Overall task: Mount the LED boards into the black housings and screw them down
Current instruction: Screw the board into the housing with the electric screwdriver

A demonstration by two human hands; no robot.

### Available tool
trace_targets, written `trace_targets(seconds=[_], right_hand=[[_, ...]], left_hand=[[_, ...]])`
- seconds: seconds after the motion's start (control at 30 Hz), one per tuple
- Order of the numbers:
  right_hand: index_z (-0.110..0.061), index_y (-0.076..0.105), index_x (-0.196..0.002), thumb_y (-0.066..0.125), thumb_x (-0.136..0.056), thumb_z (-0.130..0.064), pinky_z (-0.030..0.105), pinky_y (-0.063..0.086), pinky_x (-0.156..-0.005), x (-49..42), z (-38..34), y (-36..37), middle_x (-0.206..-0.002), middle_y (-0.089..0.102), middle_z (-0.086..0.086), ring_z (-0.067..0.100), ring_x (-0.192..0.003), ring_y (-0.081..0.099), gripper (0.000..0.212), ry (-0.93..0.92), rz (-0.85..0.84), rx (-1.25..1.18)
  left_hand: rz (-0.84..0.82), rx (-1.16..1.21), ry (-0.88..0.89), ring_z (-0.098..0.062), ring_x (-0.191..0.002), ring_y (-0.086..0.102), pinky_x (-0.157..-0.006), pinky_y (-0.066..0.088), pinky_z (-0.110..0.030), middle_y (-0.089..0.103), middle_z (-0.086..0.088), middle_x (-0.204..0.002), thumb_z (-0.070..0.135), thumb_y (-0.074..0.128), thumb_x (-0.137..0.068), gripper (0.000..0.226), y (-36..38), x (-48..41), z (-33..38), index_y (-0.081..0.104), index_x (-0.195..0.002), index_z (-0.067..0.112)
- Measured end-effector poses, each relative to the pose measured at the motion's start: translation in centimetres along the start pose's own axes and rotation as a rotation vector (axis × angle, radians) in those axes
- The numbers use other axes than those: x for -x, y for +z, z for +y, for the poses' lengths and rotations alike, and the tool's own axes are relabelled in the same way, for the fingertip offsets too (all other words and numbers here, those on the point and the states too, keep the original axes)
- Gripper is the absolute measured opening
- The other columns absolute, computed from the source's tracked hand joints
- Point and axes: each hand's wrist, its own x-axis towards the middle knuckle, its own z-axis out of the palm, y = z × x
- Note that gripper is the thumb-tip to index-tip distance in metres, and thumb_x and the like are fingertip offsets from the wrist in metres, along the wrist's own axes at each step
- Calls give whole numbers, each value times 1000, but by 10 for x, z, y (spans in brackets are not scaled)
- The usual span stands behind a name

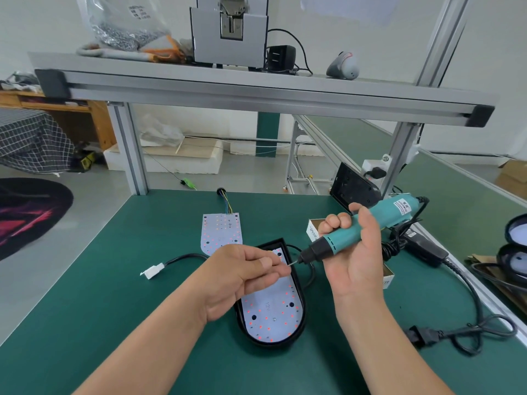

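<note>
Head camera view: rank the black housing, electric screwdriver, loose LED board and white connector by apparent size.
1. black housing.
2. electric screwdriver, longest but slim, partly hidden in the right hand.
3. loose LED board, farther off, so unsure.
4. white connector.

"12V" printed in grey on white oval LED board with red dots [268, 307], seated in black oval plastic housing [302, 295]. "SPRING…" in black, cut off, on small white cardboard box [312, 232]. White label on teal electric screwdriver [398, 208]: lettering blurred. Clear plastic bag [128, 21] on shelf: black print, too small.
</note>
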Motion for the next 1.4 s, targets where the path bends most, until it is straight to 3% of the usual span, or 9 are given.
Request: trace_targets(seconds=[0.13, 0.3, 0.5, 0.8, 1.1, 1.4], right_hand=[[-14, 56, -108, 60, -102, -22, 30, 51, -75, 2, 0, 0, -76, 47, 0, 17, -73, 53, 11, 8, 3, -7], [-14, 55, -109, 61, -101, -22, 30, 51, -75, 2, 1, 1, -77, 47, 0, 18, -73, 52, 13, 14, 6, -7], [-14, 55, -109, 60, -102, -22, 30, 51, -74, 2, 0, 1, -77, 46, 0, 17, -72, 52, 12, 7, 2, 0], [-14, 57, -108, 62, -100, -23, 31, 51, -72, 0, 1, -1, -77, 46, 1, 18, -72, 52, 13, 9, -7, 13], [-14, 57, -107, 64, -99, -22, 30, 51, -71, 0, 2, -2, -76, 46, 1, 18, -71, 53, 13, 18, -24, 6], [-13, 57, -108, 61, -101, -21, 30, 50, -69, 0, 4, -2, -75, 46, 1, 18, -70, 52, 12, 25, -37, 17]], left_hand=[[42, -115, 31, -24, -102, 79, -74, 63, -21, 79, -24, -104, 12, 70, -100, 24, 1, -1, -2, 71, -108, -10], [85, -245, 59, -21, -69, 74, -55, 59, -27, 75, -11, -85, 19, 76, -98, 15, 2, 0, -2, 82, -87, 13], [-18, -336, 95, -23, -81, 73, -67, 62, -31, 73, -8, -89, 4, 63, -104, 21, 3, -1, -8, 82, -109, 11], [-95, -496, 225, -30, -95, 79, -72, 63, -31, 75, -13, -99, 3, 61, -104, 26, 8, 0, -9, 67, -125, 17], [-111, -511, 241, -26, -97, 79, -75, 63, -30, 77, -6, -98, 4, 62, -104, 22, 5, 0, -9, 68, -122, 15], [-102, -524, 244, -27, -96, 80, -75, 63, -30, 76, -12, -101, 4, 64, -103, 20, 5, -1, -10, 70, -117, 17]])
